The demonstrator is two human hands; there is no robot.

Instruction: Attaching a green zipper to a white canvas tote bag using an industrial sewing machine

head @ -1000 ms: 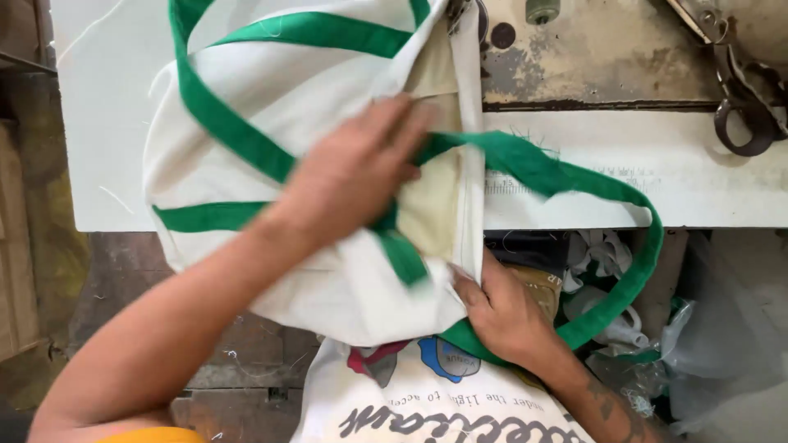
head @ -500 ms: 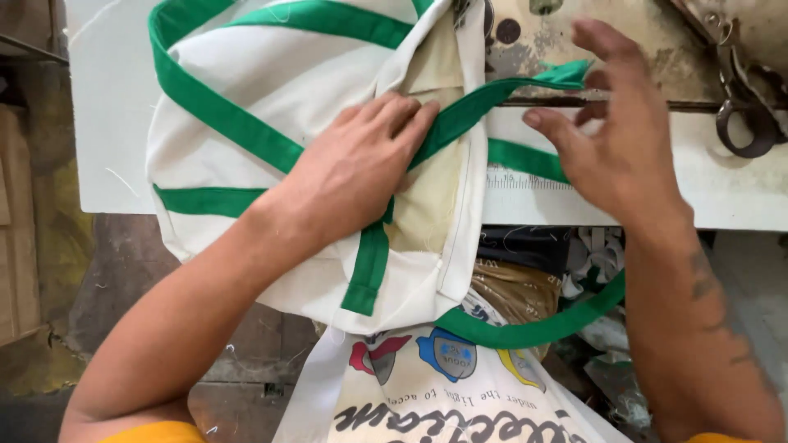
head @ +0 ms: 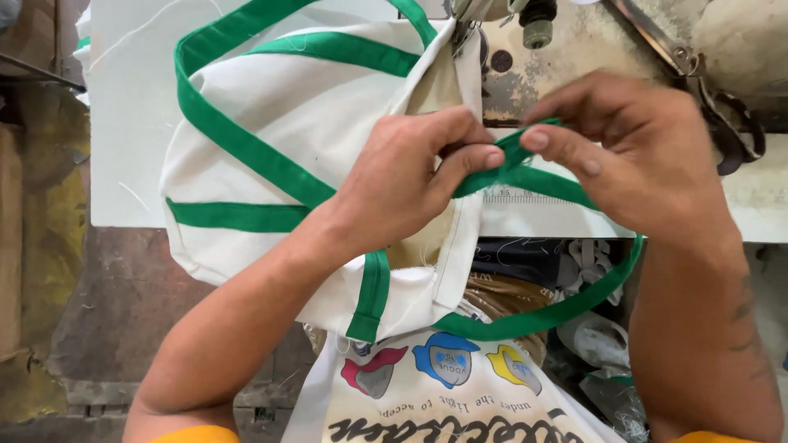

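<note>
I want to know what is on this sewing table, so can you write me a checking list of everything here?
Surface: white table, worn at the front edge, loose threads on it.
Job's things: white cloth bag trimmed with green strap, lying on the table and hanging over its edge; one strap loop droops below.
Clutter: fabric scraps and plastic under the table; printed white cloth at the person's lap.
Fingers: left hand and right hand both pinch the green strap near the sewing machine.
Cables: nothing seen.
Surroundings: scissors hanging on the machine; brown dusty floor; ruler strip on the table edge.
</note>
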